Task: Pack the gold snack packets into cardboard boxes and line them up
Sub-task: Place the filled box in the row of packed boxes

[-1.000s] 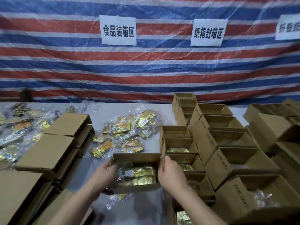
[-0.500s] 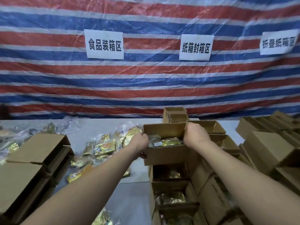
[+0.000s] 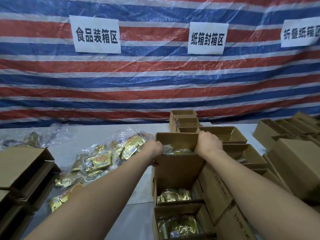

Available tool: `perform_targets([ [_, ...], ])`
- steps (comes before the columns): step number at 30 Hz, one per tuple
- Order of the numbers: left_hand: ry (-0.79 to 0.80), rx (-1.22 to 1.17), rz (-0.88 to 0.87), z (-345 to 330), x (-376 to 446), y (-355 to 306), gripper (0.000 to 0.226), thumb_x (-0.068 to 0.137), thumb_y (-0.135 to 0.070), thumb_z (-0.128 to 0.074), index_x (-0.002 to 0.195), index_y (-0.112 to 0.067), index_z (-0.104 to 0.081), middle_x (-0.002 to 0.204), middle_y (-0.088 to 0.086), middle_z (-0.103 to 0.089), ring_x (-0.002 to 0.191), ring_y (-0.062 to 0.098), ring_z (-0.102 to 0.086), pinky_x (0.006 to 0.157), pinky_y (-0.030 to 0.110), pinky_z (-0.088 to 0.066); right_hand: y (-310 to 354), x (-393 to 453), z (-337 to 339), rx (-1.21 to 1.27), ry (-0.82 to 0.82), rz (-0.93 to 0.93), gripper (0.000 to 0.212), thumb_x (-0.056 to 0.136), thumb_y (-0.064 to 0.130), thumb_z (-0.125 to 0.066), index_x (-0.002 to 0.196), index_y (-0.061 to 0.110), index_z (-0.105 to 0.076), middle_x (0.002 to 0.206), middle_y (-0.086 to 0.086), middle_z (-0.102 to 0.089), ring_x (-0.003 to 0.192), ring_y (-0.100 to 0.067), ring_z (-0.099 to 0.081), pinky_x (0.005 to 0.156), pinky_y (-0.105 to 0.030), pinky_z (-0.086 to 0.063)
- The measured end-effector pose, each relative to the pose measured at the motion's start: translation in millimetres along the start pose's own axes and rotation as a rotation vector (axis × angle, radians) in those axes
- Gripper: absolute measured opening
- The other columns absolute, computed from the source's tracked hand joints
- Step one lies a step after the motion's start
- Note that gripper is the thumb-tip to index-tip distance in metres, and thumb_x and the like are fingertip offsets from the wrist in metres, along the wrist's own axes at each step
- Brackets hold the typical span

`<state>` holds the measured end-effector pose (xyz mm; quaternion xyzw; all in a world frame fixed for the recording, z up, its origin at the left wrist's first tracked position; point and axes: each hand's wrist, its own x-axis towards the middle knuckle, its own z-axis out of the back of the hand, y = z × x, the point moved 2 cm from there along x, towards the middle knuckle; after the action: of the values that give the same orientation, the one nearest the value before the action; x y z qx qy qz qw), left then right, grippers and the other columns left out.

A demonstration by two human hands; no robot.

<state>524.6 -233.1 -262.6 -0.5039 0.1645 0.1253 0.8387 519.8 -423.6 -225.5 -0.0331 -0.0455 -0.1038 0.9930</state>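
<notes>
Both arms are stretched forward. The left hand and right hand each grip a side wall of the filled box, which sits at the far end of the row of packed boxes toward the surface's right edge. I'd say it's being lined up; next comes seating it flush, then letting go.

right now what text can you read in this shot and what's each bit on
"食品装箱区": white paper sign on the striped tarp, left.
"纸箱封箱区": middle paper sign on the tarp.
"折叠纸箱", then cut off by the frame edge: right paper sign.
Black print on the box sides at lower right: too skewed to read with confidence.
Print on the gold snack packets: too small and blurred.
</notes>
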Motion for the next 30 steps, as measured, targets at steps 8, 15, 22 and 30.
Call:
perform_targets([
  [8,0.060,0.015,0.068,-1,-4,0,0.051,0.103,-0.038,-0.026,0.130,0.002,-0.043,0.113,0.023,-0.061,0.089,0.035,-0.066,0.075,0.045,-0.060,-1,3,-2,-0.046,-0.044,0.098,0.033,0.089,0.018,-0.064,0.122,0.016,-0.060,0.111,-0.007,-0.054,0.098,-0.023,-0.057,0.077,-0.034,-0.049],
  [15,0.128,-0.002,0.051,5,-10,1,0.056,0.100,-0.047,-0.036,0.144,-0.012,-0.034,0.137,0.015,-0.052,0.121,0.037,-0.054,0.087,0.048,-0.051,5,-4,-7,0.073,-0.081,0.176,0.031,0.097,0.042,-0.048,0.109,0.022,-0.068,0.110,-0.002,-0.063,0.100,-0.018,-0.058,0.090,-0.036,-0.051],
  [22,0.075,-0.056,-0.001,4,-13,6,0.075,0.097,-0.062,-0.026,0.153,-0.012,-0.022,0.153,0.014,-0.036,0.139,0.036,-0.037,0.111,0.051,-0.035,8,-9,-10,0.100,-0.041,0.204,0.041,0.101,0.050,-0.036,0.096,0.025,-0.069,0.086,0.006,-0.058,0.092,-0.015,-0.057,0.094,-0.040,-0.045],
  [30,-0.121,-0.038,-0.091,66,-50,43,0.063,0.102,-0.052,-0.023,0.138,-0.006,-0.044,0.135,0.015,-0.051,0.121,0.032,-0.052,0.105,0.047,-0.043,36,-40,22,0.331,-0.255,0.287,0.023,0.099,0.037,-0.048,0.096,0.024,-0.068,0.088,0.009,-0.060,0.088,-0.011,-0.059,0.085,-0.036,-0.054],
])
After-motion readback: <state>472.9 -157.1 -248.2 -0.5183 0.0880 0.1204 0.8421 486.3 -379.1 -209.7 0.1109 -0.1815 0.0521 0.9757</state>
